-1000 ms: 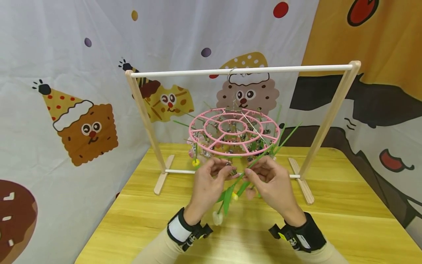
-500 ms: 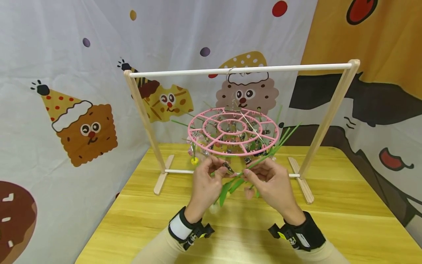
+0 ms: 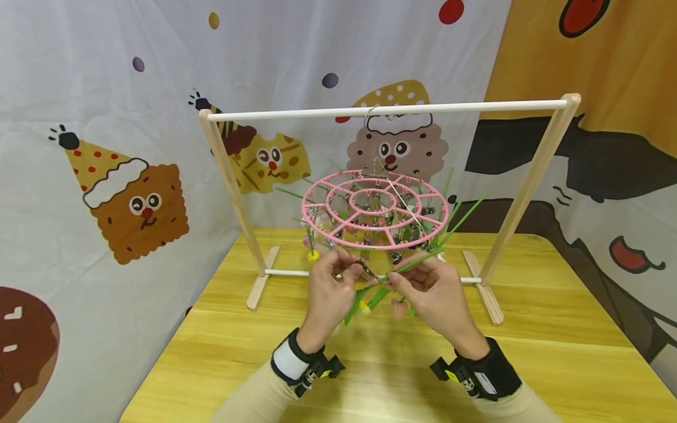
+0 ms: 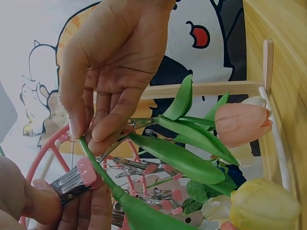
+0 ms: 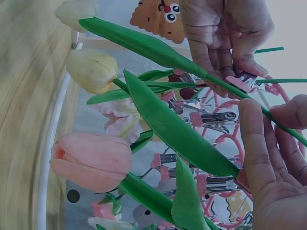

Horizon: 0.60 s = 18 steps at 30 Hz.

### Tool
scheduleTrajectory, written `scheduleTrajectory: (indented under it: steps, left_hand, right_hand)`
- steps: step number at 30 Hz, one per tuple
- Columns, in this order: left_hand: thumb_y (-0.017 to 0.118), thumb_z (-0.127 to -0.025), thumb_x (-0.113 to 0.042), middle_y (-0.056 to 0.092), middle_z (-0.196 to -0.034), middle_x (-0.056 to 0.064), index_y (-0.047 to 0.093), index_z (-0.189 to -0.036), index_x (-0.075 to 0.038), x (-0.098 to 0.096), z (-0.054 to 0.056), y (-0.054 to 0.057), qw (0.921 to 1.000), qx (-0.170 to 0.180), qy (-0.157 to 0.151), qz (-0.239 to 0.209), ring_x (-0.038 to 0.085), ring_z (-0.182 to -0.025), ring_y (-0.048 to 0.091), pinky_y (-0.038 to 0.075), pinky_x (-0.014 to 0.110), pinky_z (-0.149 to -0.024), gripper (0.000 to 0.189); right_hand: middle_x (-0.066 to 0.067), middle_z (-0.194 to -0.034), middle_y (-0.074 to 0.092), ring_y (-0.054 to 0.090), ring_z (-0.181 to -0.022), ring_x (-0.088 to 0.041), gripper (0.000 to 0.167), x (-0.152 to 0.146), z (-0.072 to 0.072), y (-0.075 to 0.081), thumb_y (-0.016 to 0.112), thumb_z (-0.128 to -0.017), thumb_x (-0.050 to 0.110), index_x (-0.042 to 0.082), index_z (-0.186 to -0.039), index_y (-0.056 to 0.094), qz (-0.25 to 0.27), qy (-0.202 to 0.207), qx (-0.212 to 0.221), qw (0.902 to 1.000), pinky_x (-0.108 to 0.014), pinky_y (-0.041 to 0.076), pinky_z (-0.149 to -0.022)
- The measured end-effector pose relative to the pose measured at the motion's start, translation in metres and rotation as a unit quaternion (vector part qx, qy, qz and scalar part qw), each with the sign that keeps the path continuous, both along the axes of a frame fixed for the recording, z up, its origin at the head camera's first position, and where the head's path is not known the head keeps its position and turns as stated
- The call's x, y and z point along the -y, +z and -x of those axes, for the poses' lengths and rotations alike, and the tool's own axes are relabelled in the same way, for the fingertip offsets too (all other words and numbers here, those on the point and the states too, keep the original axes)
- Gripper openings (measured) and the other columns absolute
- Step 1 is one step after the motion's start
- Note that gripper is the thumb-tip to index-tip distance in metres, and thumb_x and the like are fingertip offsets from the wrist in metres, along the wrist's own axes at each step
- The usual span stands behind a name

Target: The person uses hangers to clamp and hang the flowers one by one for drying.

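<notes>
My left hand pinches a metal clip with pink tips between thumb and fingers. In my right hand, thumb and fingertips pinch the green stem of an artificial white tulip. That stem crosses right at the clip's pink tips; whether they grip it, I cannot tell. Both hands are just below the near rim of a round pink hanger. Around them hang a pink tulip and a yellow tulip, heads down, with several more clips and flowers behind.
The hanger hooks over the white top bar of a wooden stand. Its side posts rise left and right, with a white lower bar behind my hands. Beneath lies a wooden table; a printed cloth hangs behind.
The white tulip's head and leaf have swung up and away, so the head is now mostly hidden in the head view. The clip has come into plainer sight. Both hands stay nearly in place.
</notes>
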<state>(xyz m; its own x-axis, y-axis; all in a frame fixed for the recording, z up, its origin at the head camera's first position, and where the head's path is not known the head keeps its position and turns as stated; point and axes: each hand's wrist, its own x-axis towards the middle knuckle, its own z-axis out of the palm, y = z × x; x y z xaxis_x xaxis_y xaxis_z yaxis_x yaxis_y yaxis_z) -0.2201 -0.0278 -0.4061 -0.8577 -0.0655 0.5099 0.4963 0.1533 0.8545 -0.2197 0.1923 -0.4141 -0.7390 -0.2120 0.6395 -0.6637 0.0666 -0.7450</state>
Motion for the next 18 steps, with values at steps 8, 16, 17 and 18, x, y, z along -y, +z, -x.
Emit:
scheduleTrajectory:
  steps: [8, 16, 17, 18]
  left_hand:
    - [0.076, -0.108, 0.006, 0.083, -0.107, 0.017, 0.075, -0.102, -0.003, 0.0013, 0.0012, -0.0018, 1.0, 0.007, -0.001, -0.005, 0.025, -0.098, 0.083, 0.066, 0.024, -0.085, 0.01]
    - [0.076, -0.11, 0.003, 0.083, -0.107, 0.017, 0.075, -0.103, -0.003, 0.0015, 0.0013, -0.0026, 0.9999, 0.01, -0.005, -0.009, 0.026, -0.098, 0.084, 0.066, 0.024, -0.087, 0.009]
    - [0.076, -0.11, 0.002, 0.083, -0.108, 0.017, 0.076, -0.104, -0.004, 0.0016, 0.0013, -0.0027, 0.9999, 0.01, -0.006, -0.007, 0.025, -0.098, 0.083, 0.066, 0.024, -0.088, 0.009]
    - [0.076, -0.11, 0.001, 0.082, -0.108, 0.017, 0.076, -0.105, -0.004, 0.0015, 0.0014, -0.0031, 0.9999, 0.008, -0.008, -0.007, 0.023, -0.097, 0.083, 0.066, 0.025, -0.088, 0.008]
  right_hand:
    - [-0.026, -0.102, 0.084, 0.087, -0.091, -0.013, 0.019, 0.0009, -0.0001, 0.0016, 0.077, -0.103, -0.016, -0.003, -0.118, 0.079, 0.012, 0.004, -0.004, 0.9999, -0.029, 0.073, -0.083]
    - [-0.022, -0.103, 0.085, 0.088, -0.092, -0.013, 0.023, 0.0006, 0.0011, 0.0012, 0.077, -0.102, -0.019, -0.003, -0.119, 0.08, 0.025, 0.009, -0.021, 0.9994, -0.029, 0.073, -0.082]
    - [-0.022, -0.103, 0.085, 0.088, -0.092, -0.014, 0.023, 0.0005, 0.0012, 0.001, 0.077, -0.102, -0.019, -0.003, -0.119, 0.08, 0.025, 0.01, -0.022, 0.9994, -0.029, 0.073, -0.082]
    - [-0.022, -0.103, 0.085, 0.088, -0.092, -0.015, 0.023, 0.0005, 0.0013, 0.0009, 0.077, -0.102, -0.019, -0.003, -0.119, 0.08, 0.027, 0.012, -0.022, 0.9993, -0.029, 0.073, -0.082]
